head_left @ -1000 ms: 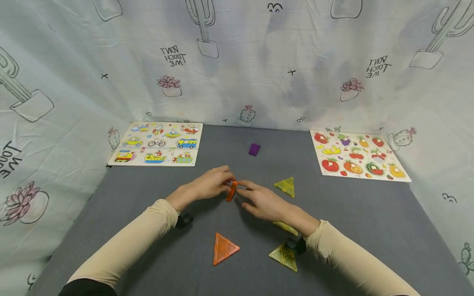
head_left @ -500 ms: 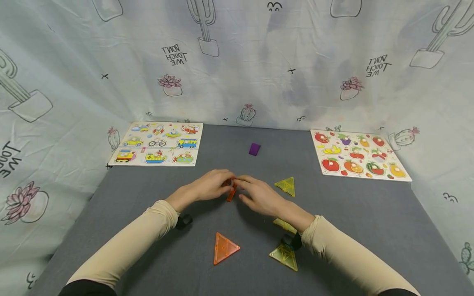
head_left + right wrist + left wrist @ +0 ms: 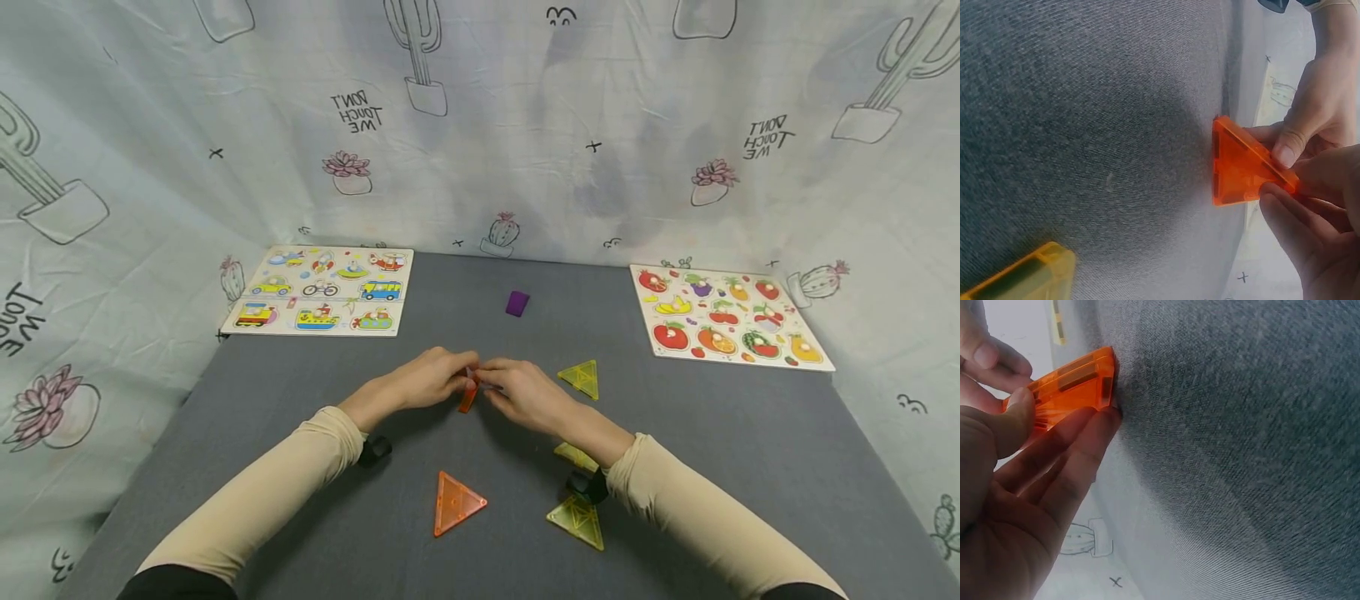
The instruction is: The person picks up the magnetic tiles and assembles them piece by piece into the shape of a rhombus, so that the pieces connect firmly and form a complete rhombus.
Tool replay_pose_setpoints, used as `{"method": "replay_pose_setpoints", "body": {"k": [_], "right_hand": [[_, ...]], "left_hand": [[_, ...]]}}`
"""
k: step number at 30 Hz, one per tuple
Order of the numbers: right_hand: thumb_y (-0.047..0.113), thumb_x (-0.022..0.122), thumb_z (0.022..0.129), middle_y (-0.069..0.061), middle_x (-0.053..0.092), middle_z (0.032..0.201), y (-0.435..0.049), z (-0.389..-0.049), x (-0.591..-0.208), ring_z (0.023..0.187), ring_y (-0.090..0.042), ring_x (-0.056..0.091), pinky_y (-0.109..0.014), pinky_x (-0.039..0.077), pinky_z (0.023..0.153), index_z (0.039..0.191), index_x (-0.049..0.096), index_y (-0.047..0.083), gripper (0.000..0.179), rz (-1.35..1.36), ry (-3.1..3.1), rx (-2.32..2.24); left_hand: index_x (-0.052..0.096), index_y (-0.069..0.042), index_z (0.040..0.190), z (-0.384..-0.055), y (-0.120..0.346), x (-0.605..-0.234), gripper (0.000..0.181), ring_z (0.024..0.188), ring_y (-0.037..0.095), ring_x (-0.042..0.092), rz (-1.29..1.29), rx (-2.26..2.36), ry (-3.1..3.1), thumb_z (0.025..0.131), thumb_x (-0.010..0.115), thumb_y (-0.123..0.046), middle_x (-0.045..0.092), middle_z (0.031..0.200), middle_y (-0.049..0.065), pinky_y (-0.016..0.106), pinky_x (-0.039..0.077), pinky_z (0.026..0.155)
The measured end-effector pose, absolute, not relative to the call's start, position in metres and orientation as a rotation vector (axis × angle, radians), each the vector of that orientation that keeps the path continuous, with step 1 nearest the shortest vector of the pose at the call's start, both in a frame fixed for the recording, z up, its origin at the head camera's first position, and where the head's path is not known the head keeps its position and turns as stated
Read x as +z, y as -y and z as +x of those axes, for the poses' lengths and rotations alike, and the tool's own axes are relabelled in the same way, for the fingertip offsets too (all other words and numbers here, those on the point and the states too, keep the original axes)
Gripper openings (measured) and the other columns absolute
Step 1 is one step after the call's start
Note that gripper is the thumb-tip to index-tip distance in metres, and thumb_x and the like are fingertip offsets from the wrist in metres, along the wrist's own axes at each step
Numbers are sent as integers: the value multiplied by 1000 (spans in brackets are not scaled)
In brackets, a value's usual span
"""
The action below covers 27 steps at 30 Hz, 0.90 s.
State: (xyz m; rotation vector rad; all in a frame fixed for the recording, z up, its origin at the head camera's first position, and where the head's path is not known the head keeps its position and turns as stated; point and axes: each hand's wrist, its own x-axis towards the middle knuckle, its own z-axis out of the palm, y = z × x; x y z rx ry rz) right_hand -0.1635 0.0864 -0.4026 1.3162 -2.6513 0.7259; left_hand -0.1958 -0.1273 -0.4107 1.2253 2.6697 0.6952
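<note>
An orange see-through triangular magnetic tile [image 3: 468, 398] stands on edge on the grey table, its pointed top between both hands. My left hand [image 3: 429, 379] pinches it with the thumb on one face and fingers behind. In the left wrist view the tile [image 3: 1079, 384] shows thick double edges. My right hand [image 3: 528, 396] reaches in from the other side, its thumb and fingers pinching the tile [image 3: 1241, 169] near its tip in the right wrist view. Both hands' fingertips meet there and partly cover it. Another orange triangle [image 3: 459, 504] lies flat nearer the front.
Yellow triangular tiles lie at the right: one [image 3: 582, 380] beyond the right hand, one [image 3: 576, 456] partly under the forearm, one [image 3: 579, 521] nearer the front. A purple piece [image 3: 517, 303] lies farther back. A vehicle puzzle board [image 3: 401, 321] and fruit puzzle board [image 3: 790, 321] flank the back.
My right hand has moved slightly up and left, closing in on the tile's top against the left fingers. The left hand stays nearly in place; the loose tiles have not moved.
</note>
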Motion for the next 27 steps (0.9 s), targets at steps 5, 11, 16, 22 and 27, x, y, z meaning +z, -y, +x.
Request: {"method": "replay_pose_setpoints", "body": {"k": [5,11,16,22,27], "right_hand": [[3,63,92,-15,71,116,-85,-163,-402,97,-22,72,-29,59,77,115,71,0,24,1322,2618,705],[2,64,91,-12,74,107,-82,-163,-401,84,-18,72,-27,58,71,111,72,1,21,1367,2576,671],[4,63,93,-10,75,102,-82,-163,-402,67,-12,65,-19,51,60,119,68,1,27,1384,2588,633],[3,62,93,-11,75,101,-84,-162,-405,51,-3,46,-12,34,50,126,64,-1,34,1392,2636,595],[-1,62,90,-11,75,97,-83,-162,-401,46,-1,36,-12,29,46,123,66,-2,33,1380,2623,561]], "left_hand": [[58,-10,95,-195,126,-409,8,58,4,46,1226,697,-2664,97,61,-17,60,72,-1,17,37,54],[57,-11,94,-193,128,-409,7,56,3,44,1199,717,-2642,98,59,-17,59,69,0,17,36,53],[56,-11,92,-194,133,-409,9,55,2,42,1175,757,-2617,97,60,-18,58,68,0,17,35,53],[56,-11,90,-196,133,-408,12,54,2,41,1189,762,-2606,96,62,-19,57,68,-3,17,34,52],[56,-11,90,-198,130,-406,10,54,2,42,1179,734,-2616,96,62,-17,58,68,-3,17,34,52]]}}
